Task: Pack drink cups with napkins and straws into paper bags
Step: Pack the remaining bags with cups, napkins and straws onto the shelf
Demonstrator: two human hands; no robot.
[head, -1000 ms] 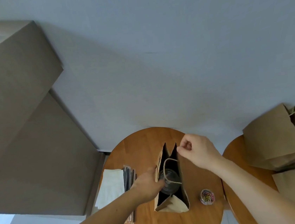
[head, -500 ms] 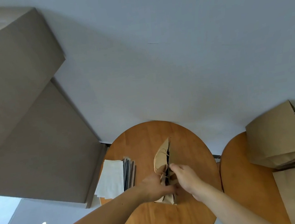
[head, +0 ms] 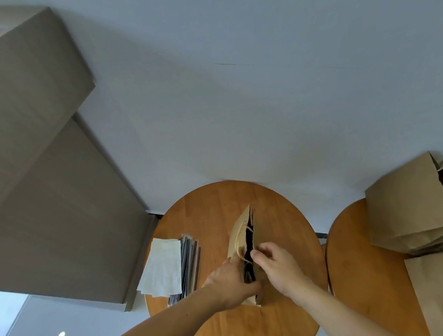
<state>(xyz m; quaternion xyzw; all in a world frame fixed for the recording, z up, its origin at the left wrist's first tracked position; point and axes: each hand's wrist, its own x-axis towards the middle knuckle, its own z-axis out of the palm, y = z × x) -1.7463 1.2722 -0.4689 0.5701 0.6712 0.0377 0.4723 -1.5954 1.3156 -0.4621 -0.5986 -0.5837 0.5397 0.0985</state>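
Round wooden table (head: pixel 228 333) against a pale wall; paper bag (head: pixel 240 237) stands mid-table, mouth pressed nearly flat. Left hand (head: pixel 228 284) and right hand (head: pixel 277 266) both pinch its top edges. Napkins (head: pixel 162 268) and straws (head: pixel 190 265) lie just left. Best to align both rims evenly, keep twine handles clear.

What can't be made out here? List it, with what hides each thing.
- Contents of the paper bag, head view: its mouth is pinched nearly shut, only a dark slit.
- Left hand and right hand fingertips: hidden by the bag.
- Straws: partly under the napkins.
- Side bags: cut off by the right edge.
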